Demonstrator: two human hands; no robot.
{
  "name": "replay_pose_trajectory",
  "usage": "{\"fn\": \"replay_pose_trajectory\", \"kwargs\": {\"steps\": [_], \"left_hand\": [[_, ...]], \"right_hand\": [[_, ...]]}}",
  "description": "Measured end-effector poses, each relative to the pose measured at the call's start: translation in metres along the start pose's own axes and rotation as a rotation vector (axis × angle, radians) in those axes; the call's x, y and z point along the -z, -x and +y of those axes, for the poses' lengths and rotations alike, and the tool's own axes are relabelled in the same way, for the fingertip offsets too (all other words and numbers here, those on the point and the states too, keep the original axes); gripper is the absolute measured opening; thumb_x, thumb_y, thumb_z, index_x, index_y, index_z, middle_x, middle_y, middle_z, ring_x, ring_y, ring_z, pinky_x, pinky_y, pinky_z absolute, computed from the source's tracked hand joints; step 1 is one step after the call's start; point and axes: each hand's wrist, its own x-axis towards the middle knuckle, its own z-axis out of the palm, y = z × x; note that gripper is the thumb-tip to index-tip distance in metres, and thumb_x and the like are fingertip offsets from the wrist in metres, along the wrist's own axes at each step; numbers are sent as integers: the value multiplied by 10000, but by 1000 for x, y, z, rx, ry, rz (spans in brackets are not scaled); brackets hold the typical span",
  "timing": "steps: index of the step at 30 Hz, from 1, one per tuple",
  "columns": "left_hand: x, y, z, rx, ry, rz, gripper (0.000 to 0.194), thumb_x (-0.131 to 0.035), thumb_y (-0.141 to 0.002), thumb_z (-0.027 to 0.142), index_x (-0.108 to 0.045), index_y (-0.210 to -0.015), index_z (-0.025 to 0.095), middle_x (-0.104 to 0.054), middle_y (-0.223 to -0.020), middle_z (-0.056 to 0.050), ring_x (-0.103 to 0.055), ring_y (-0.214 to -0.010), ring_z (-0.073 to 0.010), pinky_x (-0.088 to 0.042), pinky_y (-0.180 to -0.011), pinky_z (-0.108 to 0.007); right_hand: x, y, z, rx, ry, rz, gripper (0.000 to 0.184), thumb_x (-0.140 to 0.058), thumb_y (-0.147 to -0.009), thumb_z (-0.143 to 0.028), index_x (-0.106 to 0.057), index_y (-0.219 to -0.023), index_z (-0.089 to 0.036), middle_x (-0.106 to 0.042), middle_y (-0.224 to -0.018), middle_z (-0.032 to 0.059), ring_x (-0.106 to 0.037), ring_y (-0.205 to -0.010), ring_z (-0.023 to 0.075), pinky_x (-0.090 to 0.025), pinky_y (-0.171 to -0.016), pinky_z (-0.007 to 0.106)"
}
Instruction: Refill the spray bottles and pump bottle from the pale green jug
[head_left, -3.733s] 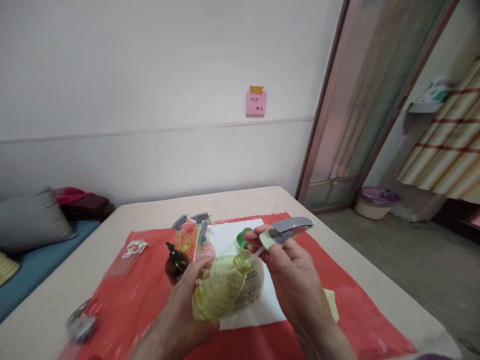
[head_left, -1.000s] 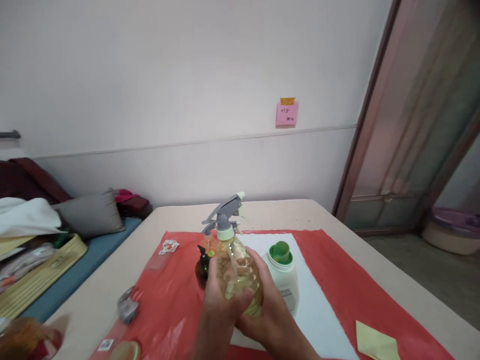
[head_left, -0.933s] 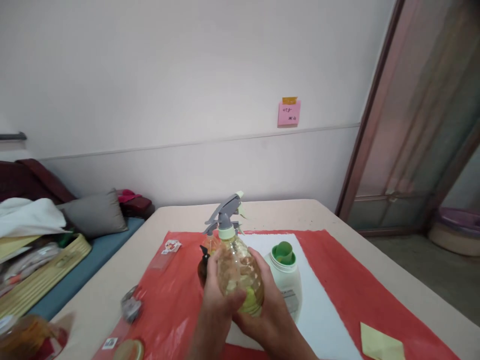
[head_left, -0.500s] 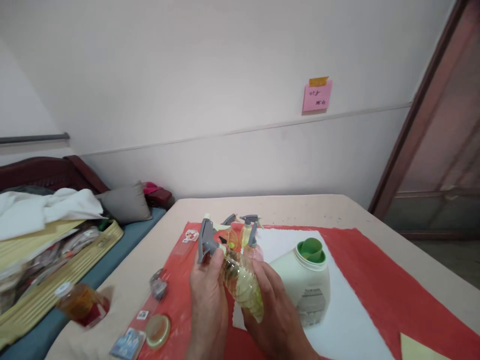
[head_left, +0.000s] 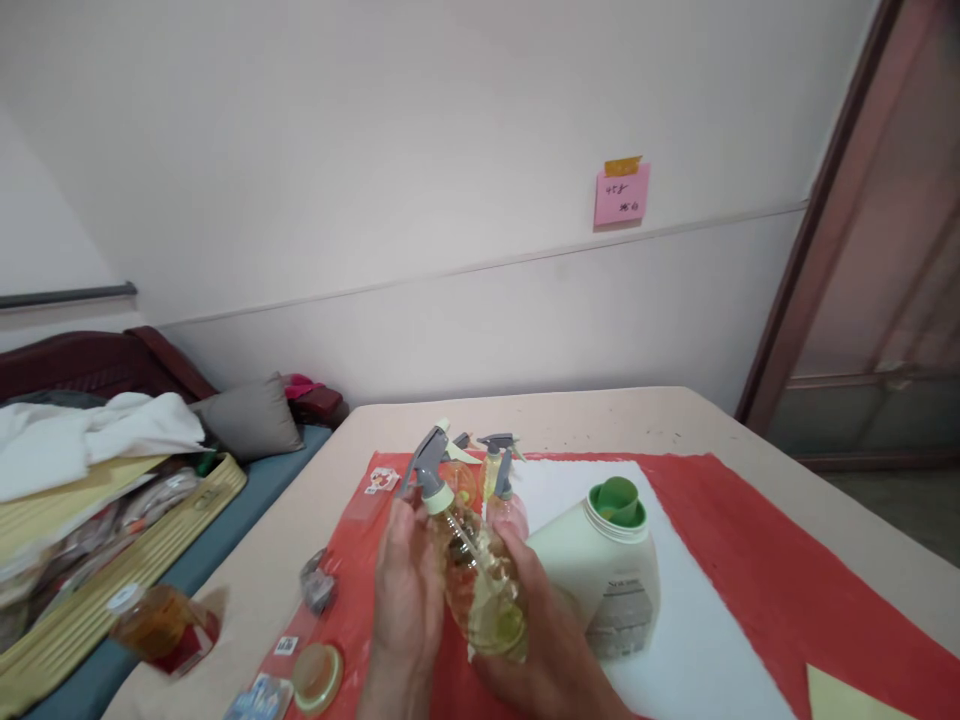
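A clear, yellowish spray bottle (head_left: 480,590) with a grey trigger head (head_left: 431,465) and pale collar tilts toward the upper left between my hands. My right hand (head_left: 551,640) is closed around its body from the right and below. On the other side, my left hand (head_left: 405,590) is closed at the neck and trigger, its fingertips partly hidden. Just behind stand other spray bottles: a pink one (head_left: 507,510), a yellow one (head_left: 491,468) and an orange one (head_left: 459,482). Right of my right hand, a large pale-green jug (head_left: 622,590) carries a green cap (head_left: 619,500).
A red cloth (head_left: 720,510) and a white sheet (head_left: 697,640) cover part of the table. At the left are an amber jar (head_left: 165,625), a round lid (head_left: 317,677), a blue packet (head_left: 260,698) and a crumpled grey item (head_left: 318,585). Behind rises a wall with a pink note (head_left: 622,195).
The spray bottle has turned more upright, its trigger head swinging right and its clear side facing me. My left thumb has shifted off the collar toward the trigger. The view has moved slightly.
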Motion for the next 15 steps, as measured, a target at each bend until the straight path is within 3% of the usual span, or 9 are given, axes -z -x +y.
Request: {"fn": "replay_pose_trajectory", "kwargs": {"steps": [4, 6, 11, 15], "left_hand": [[5, -2, -2, -65, -106, 58, 354, -923, -661, 304, -740, -943, 192, -768, -895, -7, -729, -768, -148, -579, -769, -255], [11, -5, -1, -6, -98, 55, 331, -915, -670, 303, -752, -926, 172, -764, -877, -25, -734, -785, -169, -590, -797, -286], [21, -7, 4, 190, 33, -148, 332, -840, -740, 424, -765, -944, 173, -769, -944, -96, -740, -946, -272, -593, -917, -420], [21, -5, 6, 218, 56, -217, 338, -812, -763, 432, -751, -989, 188, -767, -952, -104, -734, -997, -290, -589, -936, -431]], "right_hand": [[-4, 3, 6, 179, 129, 55, 963, -637, -717, -120, -264, -1591, -272, -482, -1554, 157, -459, -1442, 377, -453, -1134, 582], [0, 4, 6, 126, 33, 28, 950, -671, -710, -155, -303, -1579, -262, -522, -1523, 156, -497, -1409, 377, -473, -1114, 567], [14, 8, -4, -127, -507, -277, 828, -792, -666, -368, -529, -1444, -262, -707, -1264, 87, -658, -1196, 351, -607, -861, 412], [14, 8, -13, -143, -633, -286, 755, -794, -659, -429, -600, -1365, -244, -724, -1173, 81, -679, -1128, 336, -602, -776, 367]]}}
